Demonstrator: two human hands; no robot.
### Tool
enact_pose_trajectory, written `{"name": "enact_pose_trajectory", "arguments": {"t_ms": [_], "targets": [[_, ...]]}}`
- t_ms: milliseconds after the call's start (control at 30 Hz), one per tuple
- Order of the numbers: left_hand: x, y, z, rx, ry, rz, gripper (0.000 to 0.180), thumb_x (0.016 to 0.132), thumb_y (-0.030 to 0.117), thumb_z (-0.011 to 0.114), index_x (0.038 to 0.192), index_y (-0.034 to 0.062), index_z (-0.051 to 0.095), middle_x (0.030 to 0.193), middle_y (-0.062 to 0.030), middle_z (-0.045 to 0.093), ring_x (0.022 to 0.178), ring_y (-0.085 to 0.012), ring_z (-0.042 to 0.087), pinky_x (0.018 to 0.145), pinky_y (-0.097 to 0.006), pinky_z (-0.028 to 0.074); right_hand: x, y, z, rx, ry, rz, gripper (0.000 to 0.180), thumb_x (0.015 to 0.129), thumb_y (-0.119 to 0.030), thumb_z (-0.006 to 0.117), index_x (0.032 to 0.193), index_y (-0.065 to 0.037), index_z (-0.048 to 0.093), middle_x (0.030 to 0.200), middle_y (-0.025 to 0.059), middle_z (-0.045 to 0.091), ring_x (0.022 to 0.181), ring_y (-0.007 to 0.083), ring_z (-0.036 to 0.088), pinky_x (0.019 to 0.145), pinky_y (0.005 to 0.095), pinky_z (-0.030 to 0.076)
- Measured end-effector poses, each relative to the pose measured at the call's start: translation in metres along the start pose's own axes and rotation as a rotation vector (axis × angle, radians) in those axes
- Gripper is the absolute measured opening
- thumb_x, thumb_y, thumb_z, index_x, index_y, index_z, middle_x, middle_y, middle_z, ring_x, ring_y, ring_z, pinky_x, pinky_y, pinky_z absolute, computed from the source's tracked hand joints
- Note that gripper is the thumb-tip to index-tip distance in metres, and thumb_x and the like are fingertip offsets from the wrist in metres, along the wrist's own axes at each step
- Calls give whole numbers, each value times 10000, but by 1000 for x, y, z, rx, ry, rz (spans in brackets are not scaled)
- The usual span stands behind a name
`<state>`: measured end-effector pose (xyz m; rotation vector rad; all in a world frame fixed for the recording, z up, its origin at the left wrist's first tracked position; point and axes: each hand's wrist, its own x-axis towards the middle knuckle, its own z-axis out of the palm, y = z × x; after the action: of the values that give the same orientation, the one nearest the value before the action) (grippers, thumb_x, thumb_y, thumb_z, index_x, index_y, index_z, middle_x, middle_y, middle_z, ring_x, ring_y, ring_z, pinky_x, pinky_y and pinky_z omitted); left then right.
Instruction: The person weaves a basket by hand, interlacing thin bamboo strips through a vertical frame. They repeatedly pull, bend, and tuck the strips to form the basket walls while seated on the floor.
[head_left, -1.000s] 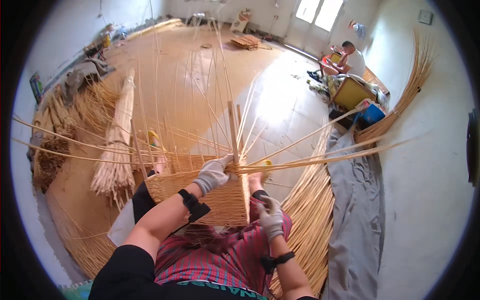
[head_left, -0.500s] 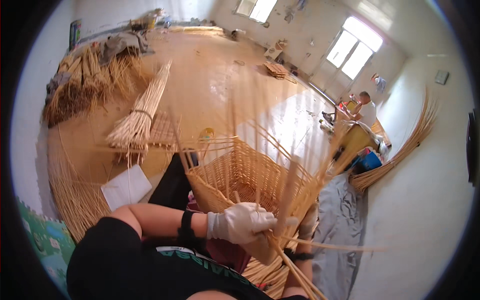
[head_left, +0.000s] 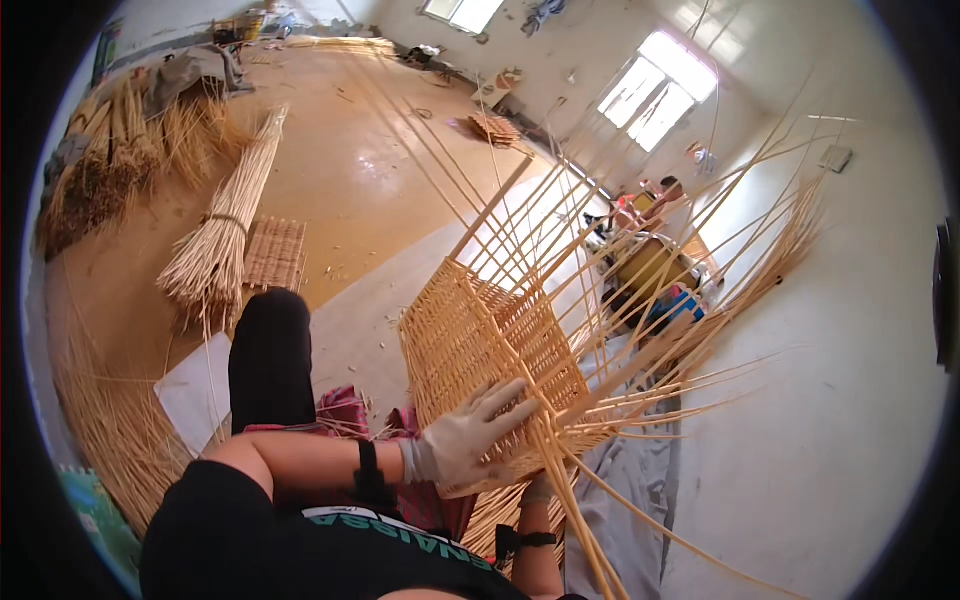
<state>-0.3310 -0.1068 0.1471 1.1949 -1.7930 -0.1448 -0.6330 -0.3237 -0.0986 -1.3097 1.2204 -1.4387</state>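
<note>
Head view, only one: I see a rectangular wicker basket (head_left: 450,350), half-woven, tilted in front of the seated worker, just beyond the left hand (head_left: 472,435). That gloved hand is open, fingers extended, laid against the near woven wall; no grip closed on anything that I can make out. Right hand (head_left: 538,489) is below it, mostly hidden behind basket and rods; can't tell how far its fingers are closed or what they hold.

Weaving rods (head_left: 560,485) bunch at the corner just right of the left fingertips and trail down past the right hand. A wooden slat (head_left: 490,208) sticks up at the corner farther from the hands. Tied rod bundle (head_left: 228,220) and woven panel (head_left: 276,253) lie well left of both hands; grey cloth (head_left: 620,510) is just right of the right hand.

Step, my read: positioning the basket to work the corner. Next move probably calls for bracing the wall and gathering those rods tightly round that corner.
</note>
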Motion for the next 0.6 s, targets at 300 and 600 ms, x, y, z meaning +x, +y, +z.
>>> {"name": "enact_pose_trajectory", "arguments": {"t_ms": [300, 600], "targets": [[42, -52, -29, -104, 294, -112, 843, 895, 171, 676, 1575, -28, 219, 1620, -289, 238, 1506, -459, 234, 1239, -456, 231, 31, -94, 85, 177, -75, -92, 672, 1081, -509, 416, 1516, 4, 421, 1513, 121, 485, 1309, 250, 505, 1116, 339, 410], [46, -222, -108, -388, 466, -424, 669, 986, 58, 572, 1578, -18, 268, 1552, -207, 446, 1442, -252, 418, 1185, -336, 311, 42, -142, 251, -356, -283, -1, 530, 1050, -452, 504, 1262, 26, 591, 1148, 174, 699, 1026, 293, 670, 901, 399, 516]]}}
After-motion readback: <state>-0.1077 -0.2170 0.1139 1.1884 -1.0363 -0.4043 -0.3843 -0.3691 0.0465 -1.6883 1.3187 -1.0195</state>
